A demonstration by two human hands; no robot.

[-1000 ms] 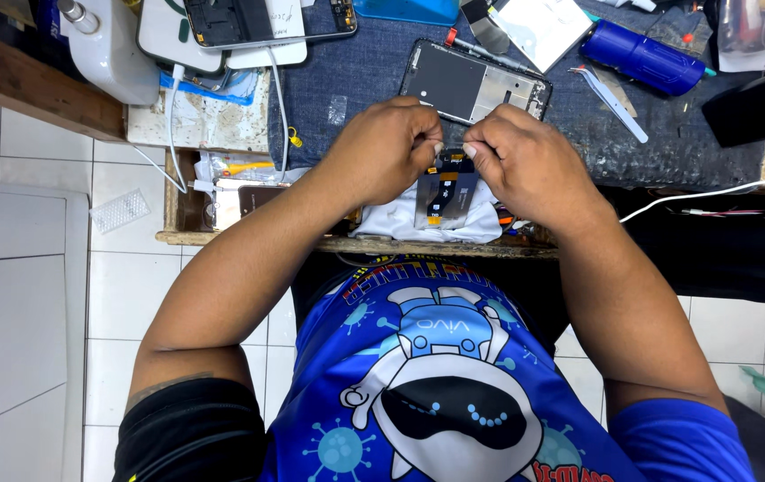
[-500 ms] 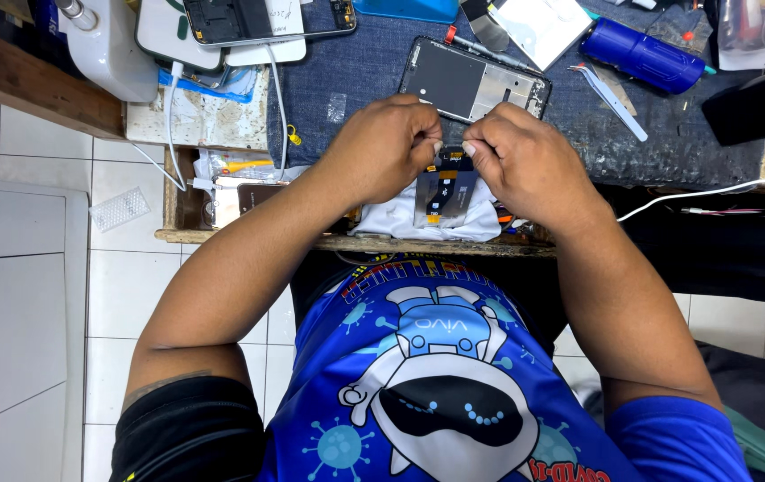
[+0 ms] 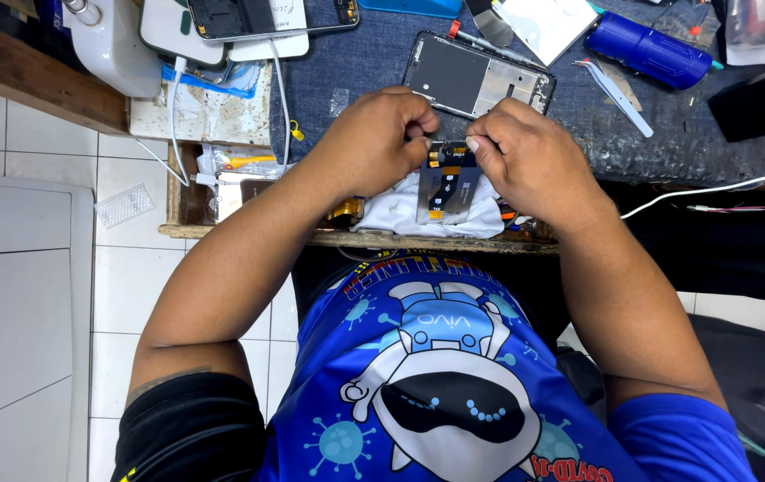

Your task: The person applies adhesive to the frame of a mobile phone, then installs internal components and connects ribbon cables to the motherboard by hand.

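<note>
Both my hands meet over a small phone display part (image 3: 447, 183) with a flex cable, held just above a white cloth (image 3: 400, 214) at the bench's near edge. My left hand (image 3: 378, 143) pinches the part's top from the left, fingers curled. My right hand (image 3: 529, 161) pinches it from the right. Just beyond my knuckles lies an opened phone frame (image 3: 476, 78), dark inside, on a blue denim mat (image 3: 347, 62).
A blue cylinder-shaped tool (image 3: 645, 49) and white tweezers (image 3: 619, 85) lie at the far right of the mat. Another opened phone (image 3: 257, 16) and a white device (image 3: 106, 40) with cables sit at the far left. A white cable (image 3: 712, 189) runs along the right edge.
My hands have stayed on the display part with only slight finger shifts. The view has shifted a little.
</note>
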